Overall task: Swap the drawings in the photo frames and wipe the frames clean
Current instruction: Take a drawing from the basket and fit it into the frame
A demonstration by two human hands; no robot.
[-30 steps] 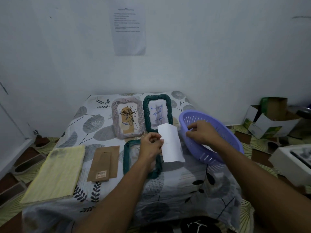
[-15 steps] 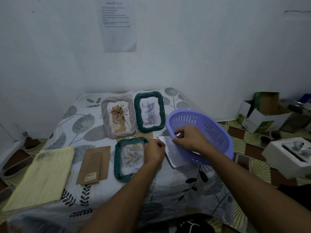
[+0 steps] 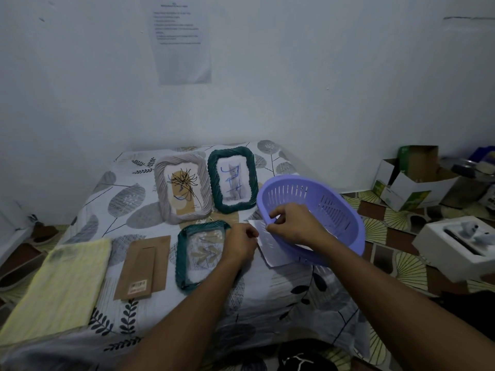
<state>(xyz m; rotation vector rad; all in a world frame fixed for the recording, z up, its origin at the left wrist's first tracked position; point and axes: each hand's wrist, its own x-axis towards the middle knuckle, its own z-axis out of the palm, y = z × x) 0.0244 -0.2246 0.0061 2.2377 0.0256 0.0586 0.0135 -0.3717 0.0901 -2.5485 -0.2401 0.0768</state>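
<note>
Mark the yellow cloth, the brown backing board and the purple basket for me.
yellow cloth (image 3: pixel 61 287): head view, middle of the cloth's top face.
brown backing board (image 3: pixel 143 266): head view, centre of its stand flap.
purple basket (image 3: pixel 302 188): head view, slotted inner face of the far wall.

Smooth matt plastic for the lilac slotted oval basket (image 3: pixel 329 207). Rope-ribbed, faintly glossy moulding on the dark green rectangular frame (image 3: pixel 180 253) and pale grey ribbed frame (image 3: pixel 160 188). Matt brown cardboard backing (image 3: pixel 144 266), soft ribbed yellow cloth (image 3: pixel 61 285), thin white paper sheet (image 3: pixel 273 253), leaf-printed fabric bench cover (image 3: pixel 128 199).
</note>
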